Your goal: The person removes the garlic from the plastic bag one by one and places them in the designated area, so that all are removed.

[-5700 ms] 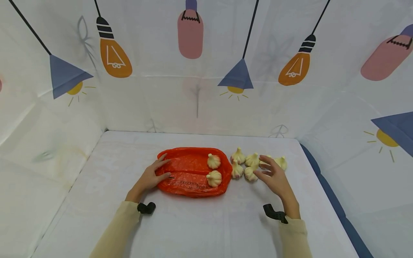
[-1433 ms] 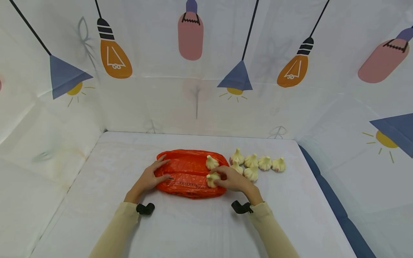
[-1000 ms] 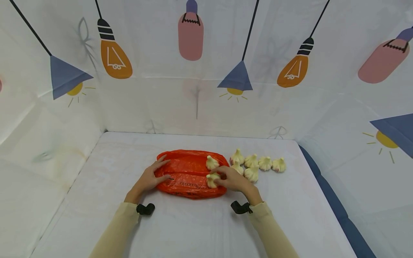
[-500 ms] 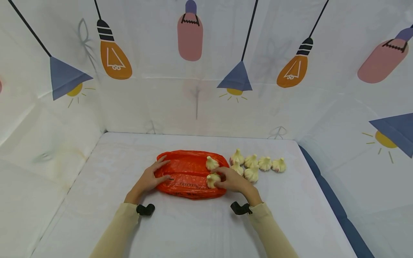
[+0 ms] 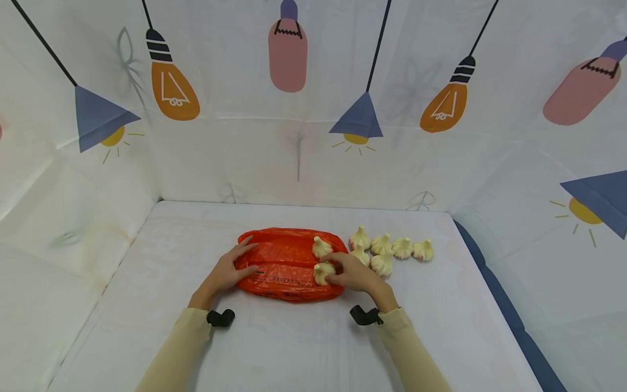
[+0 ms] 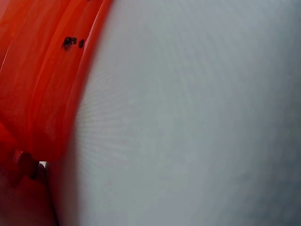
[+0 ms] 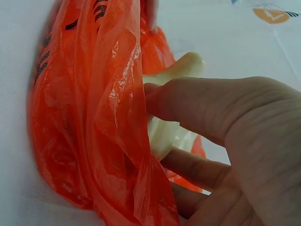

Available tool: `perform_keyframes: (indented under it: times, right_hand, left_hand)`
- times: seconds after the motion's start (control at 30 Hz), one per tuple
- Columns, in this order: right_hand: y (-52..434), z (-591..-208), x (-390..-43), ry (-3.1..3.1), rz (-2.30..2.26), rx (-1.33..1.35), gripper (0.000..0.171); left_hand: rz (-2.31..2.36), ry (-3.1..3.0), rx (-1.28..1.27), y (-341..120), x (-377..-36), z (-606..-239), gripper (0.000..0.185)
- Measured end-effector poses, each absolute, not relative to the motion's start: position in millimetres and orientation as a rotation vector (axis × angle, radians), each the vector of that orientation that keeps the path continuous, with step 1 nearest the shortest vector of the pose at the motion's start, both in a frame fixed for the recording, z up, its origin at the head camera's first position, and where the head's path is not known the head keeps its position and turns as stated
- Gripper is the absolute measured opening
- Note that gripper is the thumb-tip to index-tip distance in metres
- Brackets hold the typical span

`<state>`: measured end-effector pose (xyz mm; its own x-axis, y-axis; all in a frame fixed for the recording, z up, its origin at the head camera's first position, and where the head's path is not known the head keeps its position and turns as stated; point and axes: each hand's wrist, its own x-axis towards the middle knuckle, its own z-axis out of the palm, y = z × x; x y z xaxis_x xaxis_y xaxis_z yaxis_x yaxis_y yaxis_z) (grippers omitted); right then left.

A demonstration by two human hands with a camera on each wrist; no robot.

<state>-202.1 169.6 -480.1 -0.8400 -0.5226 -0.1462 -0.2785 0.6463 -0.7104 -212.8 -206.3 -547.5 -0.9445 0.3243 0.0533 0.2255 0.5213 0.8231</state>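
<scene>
A: Head view? 
B: Left hand (image 5: 226,272) lay flat, fingers straight, on the orange bag's (image 5: 284,267) left end, probably pinning it. Right hand (image 5: 355,273) pinched the near garlic bulb (image 5: 323,272) on the bag's right end; another bulb (image 5: 320,247) behind it, loose garlic (image 5: 392,249) to the right.

A: Left wrist? 
B: Only bag plastic (image 6: 42,84) on the table (image 6: 197,113).

A: Right wrist? 
B: Fingers (image 7: 207,103) curled round the bulb (image 7: 164,132) beside the bag fold (image 7: 113,117).

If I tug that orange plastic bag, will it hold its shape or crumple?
Likely floppy: the orange plastic bag is thin, creased film. It probably slides easily, since the left hand presses it flat. The garlic bulb held by the right hand may roll.
</scene>
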Motion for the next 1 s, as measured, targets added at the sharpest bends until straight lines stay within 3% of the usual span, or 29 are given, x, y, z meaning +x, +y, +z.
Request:
perform_keyframes:
  times: [1.0]
  right_hand:
    - [168.0,-465.6,-198.6,2.64,-1.092,-0.736,0.043]
  left_hand:
    - [1.417,2.626,0.458,-205.1,-211.7,-544.5,0.069]
